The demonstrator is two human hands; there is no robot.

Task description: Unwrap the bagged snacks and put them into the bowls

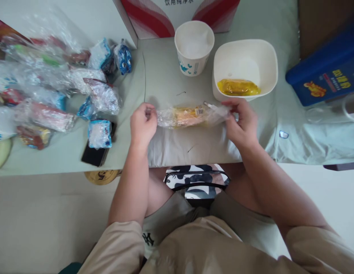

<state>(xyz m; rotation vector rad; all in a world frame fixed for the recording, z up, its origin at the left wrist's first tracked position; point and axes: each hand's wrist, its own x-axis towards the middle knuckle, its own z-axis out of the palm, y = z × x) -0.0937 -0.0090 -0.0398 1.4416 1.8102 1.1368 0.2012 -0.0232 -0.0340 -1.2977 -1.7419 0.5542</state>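
A clear plastic bag with a yellow-wrapped snack (188,116) inside is stretched sideways between my two hands, just over the cloth. My left hand (144,122) is closed on the bag's left end. The other end is pinched by my right hand (242,121). A small printed label shows on the wrapper. Beyond my right hand stands a white plastic tub (245,57), and in it lies a yellow-wrapped packet (238,87). To the tub's left is a paper cup (194,47) with something whitish inside.
Many snack packets and crumpled plastic wrappers (45,82) are piled on the left. A small blue-and-white packet (99,134) rests on a dark phone (93,156). A blue box (325,72) and a clear plastic container (333,114) lie right. A red-and-white carton (182,17) stands behind.
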